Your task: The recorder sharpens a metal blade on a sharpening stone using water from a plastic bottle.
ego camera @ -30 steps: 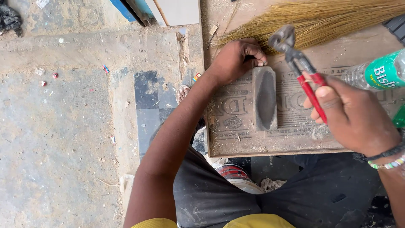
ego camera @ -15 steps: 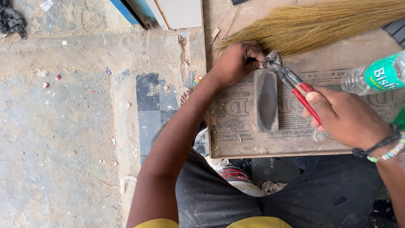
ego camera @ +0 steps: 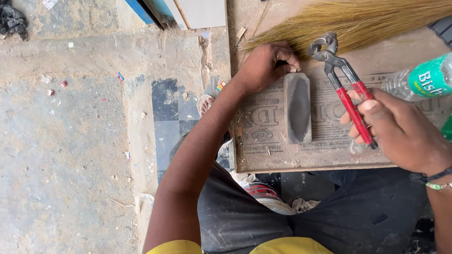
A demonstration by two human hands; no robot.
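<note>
Outdoors, dusty wooden board (ego camera: 329,155); right hand (ego camera: 400,134) gripping pincers (ego camera: 341,77); left hand (ego camera: 263,66) fisted.

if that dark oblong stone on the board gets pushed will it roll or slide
The stone looks like a flat-sided block lying on the board, so it would probably slide, not roll. It likely feels heavy and stiff for its size. Its worn hollow face may be smooth.

Right hand (ego camera: 400,129) drew pincers (ego camera: 346,80) back from left hand (ego camera: 263,66).

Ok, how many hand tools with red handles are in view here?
1: the pincers, held by the right hand above the board, right of the grey stone. Others may lie out of frame.
</note>
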